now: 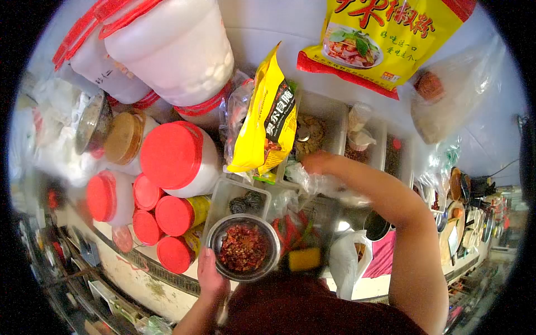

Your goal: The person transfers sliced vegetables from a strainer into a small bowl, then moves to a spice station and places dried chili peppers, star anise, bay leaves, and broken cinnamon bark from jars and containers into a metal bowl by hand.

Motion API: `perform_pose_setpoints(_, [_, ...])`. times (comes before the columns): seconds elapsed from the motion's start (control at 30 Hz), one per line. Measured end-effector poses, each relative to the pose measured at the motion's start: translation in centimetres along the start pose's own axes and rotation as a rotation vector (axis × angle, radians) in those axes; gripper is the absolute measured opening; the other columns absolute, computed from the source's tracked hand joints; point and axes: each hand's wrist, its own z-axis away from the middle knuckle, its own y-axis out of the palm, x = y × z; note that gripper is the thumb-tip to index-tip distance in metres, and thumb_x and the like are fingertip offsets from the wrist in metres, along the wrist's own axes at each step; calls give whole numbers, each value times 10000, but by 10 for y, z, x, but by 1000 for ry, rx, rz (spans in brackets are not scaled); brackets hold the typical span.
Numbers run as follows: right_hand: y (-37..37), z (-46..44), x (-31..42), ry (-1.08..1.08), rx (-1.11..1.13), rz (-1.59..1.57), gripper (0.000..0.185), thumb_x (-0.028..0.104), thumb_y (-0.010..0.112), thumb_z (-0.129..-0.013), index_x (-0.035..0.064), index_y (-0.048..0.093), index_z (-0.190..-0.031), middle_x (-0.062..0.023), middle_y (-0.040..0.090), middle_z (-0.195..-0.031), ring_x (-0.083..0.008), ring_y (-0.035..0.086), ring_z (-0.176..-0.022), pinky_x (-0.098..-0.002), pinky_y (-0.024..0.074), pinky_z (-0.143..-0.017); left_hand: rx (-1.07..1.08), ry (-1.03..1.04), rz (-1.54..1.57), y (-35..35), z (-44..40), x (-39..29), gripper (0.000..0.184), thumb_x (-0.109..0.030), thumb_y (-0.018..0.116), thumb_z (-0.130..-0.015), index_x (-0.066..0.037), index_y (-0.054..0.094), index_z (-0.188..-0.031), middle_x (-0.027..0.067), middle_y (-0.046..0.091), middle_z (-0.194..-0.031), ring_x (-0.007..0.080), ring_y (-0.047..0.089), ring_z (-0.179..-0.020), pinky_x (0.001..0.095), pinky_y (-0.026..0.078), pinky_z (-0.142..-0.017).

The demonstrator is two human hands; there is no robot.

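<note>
Left hand (213, 273) is clamped on the left side of the bowl (270, 234), thumb at the rim, other fingers hidden. Bowl is at the worktop's (191, 273) near edge, overlapping the tray (223, 191) in our view; we can't tell if anything supports it from below. Main risk, we think: one-sided grip plus split attention. A tilt dumps chilli (242, 247) onto the dark pods (245, 202) or the peppers (289, 231).

Right hand (317, 163) is across toward the far edge, by the clear film (301, 177). Fingers blurred; we can't tell if they're together or apart. If they snag the film, a pull back could drag it over the bins.

Yellow packet (262, 123) leans just left of that hand. A wrist knock could topple it toward tray and bowl.

Bowl swinging left could bump the small jars (174, 215).
</note>
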Motion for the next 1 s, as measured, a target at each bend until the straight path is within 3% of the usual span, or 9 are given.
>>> perform_pose_setpoints(0.17, [-46,-3,-3,63,-118,307,217,134,562,-746,-16,665,-864,-207,666,-892,-368,650,-813,-465,525,-692,-10,3,-20,3,0,-1,387,-235,339,-1005,29,430,-1273,149,549,-1196,233,560,-1082,370,452,-947])
perform_pose_setpoints(0.23, [-49,-7,-23,380,-416,276,234,130,533,-797,19,678,-943,-180,677,-964,-338,662,-888,-442,537,-746,-4,-11,-22,2,1,0,389,-241,343,-1005,30,432,-1269,149,552,-1194,234,562,-1080,371,451,-948])
perform_pose_setpoints(0.33, [-60,1,-2,574,-300,10,235,127,534,-828,38,686,-984,-166,672,-1029,-315,655,-961,-431,535,-795,-7,-21,32,4,0,4,386,-238,342,-1005,33,431,-1266,149,553,-1193,238,560,-1085,374,445,-956])
perform_pose_setpoints(0.43, [-47,-27,-6,616,-421,-33,235,122,566,-828,50,689,-1015,-165,659,-1080,-300,644,-1003,-425,531,-814,-39,-45,88,8,1,2,386,-237,341,-1006,31,428,-1268,150,549,-1199,240,553,-1096,374,438,-964])
perform_pose_setpoints(0.63, [-31,-46,-30,604,-364,-6,259,130,587,-815,47,683,-1041,-157,657,-1095,-289,634,-1027,-401,526,-834,-39,-43,41,7,5,-2,397,-246,353,-1003,33,417,-1278,155,543,-1206,247,545,-1110,383,432,-973])
perform_pose_setpoints(0.7, [-32,-50,-35,585,-351,23,267,157,608,-798,45,687,-1027,-156,658,-1090,-286,634,-1023,-399,520,-844,-63,-11,24,5,5,0,401,-289,407,-980,0,442,-1256,152,549,-1190,265,559,-1089,455,438,-970])
perform_pose_setpoints(1.0, [-13,-70,-65,630,-357,-51,331,258,684,-729,36,699,-974,-153,664,-1069,-279,635,-1008,-395,501,-881,-73,-28,36,-5,10,2,451,-323,369,-986,13,424,-1281,161,546,-1209,273,557,-1104,430,432,-980])
